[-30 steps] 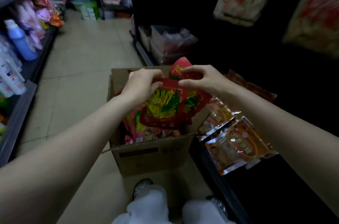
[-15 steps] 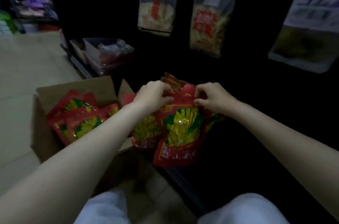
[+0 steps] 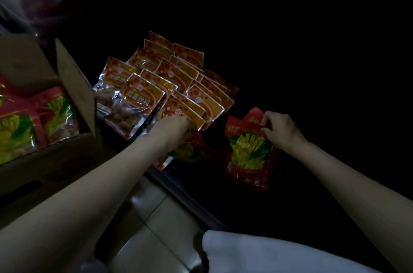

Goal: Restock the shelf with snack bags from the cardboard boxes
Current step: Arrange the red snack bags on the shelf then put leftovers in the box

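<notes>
Here, the person's right hand (image 3: 280, 130) pinches the top edge of a red snack bag (image 3: 249, 156) printed with a yellow and green picture; the bag lies flat on the dark shelf (image 3: 312, 183), its bottom toward the shelf's front edge. The left hand (image 3: 175, 129) reaches in beside it with fingers curled over a second red bag (image 3: 192, 149), which lies partly under that hand; only its lower half shows, and the grip itself is hidden by the back of the hand. Just behind the left hand, touching its knuckles, sits a fanned stack of orange foil packets (image 3: 169, 84), overlapping in rows toward the back of the shelf. Their print is too small to read. Much of the shelf is in deep shadow, so its back and right side cannot be made out. To the left stands an open cardboard box (image 3: 73, 84) on the floor, holding more red bags (image 3: 33, 122), cut off by the frame's left edge. Pale floor tiles (image 3: 154, 216) show below, and a white trouser leg (image 3: 279, 254) fills the bottom of the frame.
</notes>
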